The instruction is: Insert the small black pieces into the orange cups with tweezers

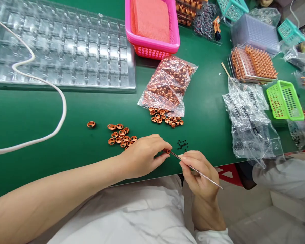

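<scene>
My left hand [144, 154] pinches a small copper-coloured cup [168, 151] between thumb and fingers, near the table's front edge. In my right hand [200, 173] is a thin metal rod-like tool [208, 179], gripped like a pen. Its tip reaches the cup; whether it goes inside cannot be made out. Tiny black pieces [182, 145] lie just beyond my right hand. Several loose copper-coloured cups [119, 134] with holes are grouped by my left wrist, and a single cup [90, 124] sits farther left. More small cups [165, 117] spill below a clear bag [167, 83] full of them.
A clear compartment tray [73, 51] and a white cable [51, 84] occupy the left. A pink basket [176, 40] holds a salmon-coloured cloth-like stack. Rightward are crumpled plastic bags [251, 122], a green basket [286, 100] and trays of orange parts [260, 62]. A person's sleeve [289, 178] shows at right.
</scene>
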A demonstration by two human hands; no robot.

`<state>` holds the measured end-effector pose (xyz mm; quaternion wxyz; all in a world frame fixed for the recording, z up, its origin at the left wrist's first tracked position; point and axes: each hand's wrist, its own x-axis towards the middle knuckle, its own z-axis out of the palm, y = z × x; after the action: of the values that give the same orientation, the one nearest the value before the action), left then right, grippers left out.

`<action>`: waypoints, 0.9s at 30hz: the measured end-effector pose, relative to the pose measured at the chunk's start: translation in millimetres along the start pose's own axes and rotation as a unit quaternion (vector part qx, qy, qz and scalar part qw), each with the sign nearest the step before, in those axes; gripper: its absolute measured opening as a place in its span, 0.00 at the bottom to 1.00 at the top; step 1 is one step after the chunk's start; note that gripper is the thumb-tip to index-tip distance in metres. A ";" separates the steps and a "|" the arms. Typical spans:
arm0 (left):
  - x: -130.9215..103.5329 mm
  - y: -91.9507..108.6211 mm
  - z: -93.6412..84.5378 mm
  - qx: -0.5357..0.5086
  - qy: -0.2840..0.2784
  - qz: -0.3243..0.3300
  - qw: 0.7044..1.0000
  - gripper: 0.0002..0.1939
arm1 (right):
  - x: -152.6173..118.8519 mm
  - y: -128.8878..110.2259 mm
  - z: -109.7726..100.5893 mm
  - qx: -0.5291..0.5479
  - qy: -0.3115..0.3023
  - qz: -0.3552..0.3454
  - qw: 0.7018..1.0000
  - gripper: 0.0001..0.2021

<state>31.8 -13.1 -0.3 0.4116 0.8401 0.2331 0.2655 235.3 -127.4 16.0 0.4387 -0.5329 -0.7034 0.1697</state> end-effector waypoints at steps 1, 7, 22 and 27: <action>0.2 0.1 0.1 0.000 0.001 0.002 1.000 0.04 | -0.1 0.3 -0.3 0.002 -0.001 -0.011 1.000 0.22; 0.6 0.1 0.3 -0.004 0.003 -0.001 1.000 0.05 | -2.0 0.5 -1.2 -0.020 -0.012 -0.028 0.999 0.23; 1.5 0.4 -1.0 -0.039 -0.020 -0.001 0.999 0.04 | -2.5 -7.0 -5.4 -0.007 0.053 -0.014 0.998 0.16; 0.6 -0.4 1.6 -0.077 -0.011 0.046 0.996 0.06 | -4.4 -0.3 -8.7 -0.035 -0.008 -0.030 0.999 0.20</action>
<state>33.2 -13.4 -1.3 0.4649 0.8187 0.1683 0.2919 242.2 -133.5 19.2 0.4193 -0.5255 -0.7278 0.1358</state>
